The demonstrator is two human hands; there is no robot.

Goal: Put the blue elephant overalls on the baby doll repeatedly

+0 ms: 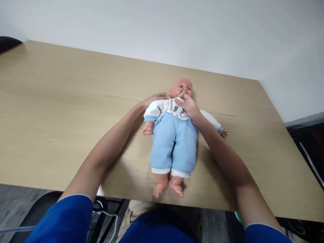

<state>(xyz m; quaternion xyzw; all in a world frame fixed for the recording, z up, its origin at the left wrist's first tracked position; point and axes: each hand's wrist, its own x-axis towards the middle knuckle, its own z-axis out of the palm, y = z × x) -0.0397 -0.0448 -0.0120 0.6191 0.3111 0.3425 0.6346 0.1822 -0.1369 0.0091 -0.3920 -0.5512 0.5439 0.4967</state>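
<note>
A bald baby doll lies on its back on the table, head away from me and bare feet near the front edge. It wears a fleece outfit with light blue trousers and a white top, printed with cartoon eyes. My left hand is at the shoulder and neck on the left side, fingers laid along the collar and their tips partly hidden. Across the chest reaches my right hand, its thumb and bent fingers closed at the collar just below the chin. The doll's right-side arm sticks out past my wrist.
The wide wooden table meets a pale wall at the back. Part of a black chair shows at the far left. Dark items stand beyond the right edge. A white cable hangs below the front edge.
</note>
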